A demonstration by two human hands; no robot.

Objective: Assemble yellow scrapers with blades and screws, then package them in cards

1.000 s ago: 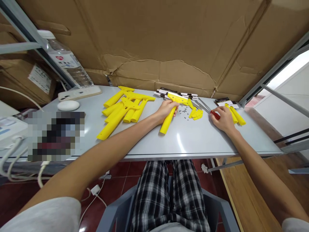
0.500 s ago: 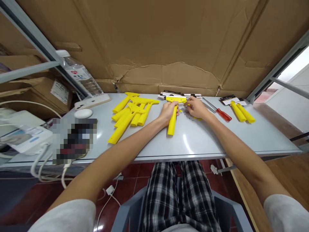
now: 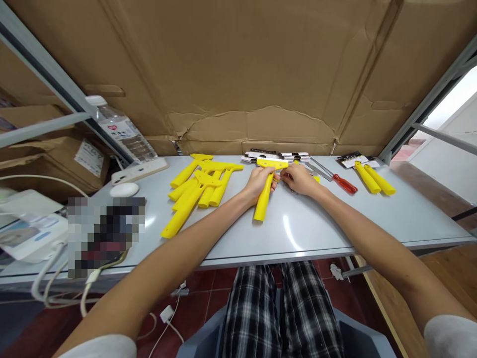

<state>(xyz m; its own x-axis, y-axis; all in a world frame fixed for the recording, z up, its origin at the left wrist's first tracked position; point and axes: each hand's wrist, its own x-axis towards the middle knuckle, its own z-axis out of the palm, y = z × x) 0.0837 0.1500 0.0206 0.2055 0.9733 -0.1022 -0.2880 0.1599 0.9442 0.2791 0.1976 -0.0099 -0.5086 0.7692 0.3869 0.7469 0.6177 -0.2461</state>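
Observation:
My left hand [image 3: 257, 183] is wrapped round a yellow T-shaped scraper [image 3: 264, 200], its head pointing away from me and its hollow-looking grip towards me. A pale strip shows along the head's top edge. Just right of the scraper, my right hand [image 3: 301, 179] is low over the table with fingers bent together. Whatever those fingertips hold is hidden. Small metal bits, screws by their look, lie partly covered under that hand. Several more yellow scraper handles [image 3: 186, 206] lie in a heap to the left.
Right of my hands lie a red-handled screwdriver [image 3: 345, 184] and two yellow grips [image 3: 379, 180] beside a black-and-white card [image 3: 352, 159]. Carded packs [image 3: 261, 153] lie behind the scraper. A bottle [image 3: 124, 129], a power strip [image 3: 139, 170] and a white oval object [image 3: 124, 190] stand left.
My right hand has moved from the scraper head's right end down towards the small metal bits. My left hand keeps the scraper, now tilted slightly more. The whole view has shifted a little.

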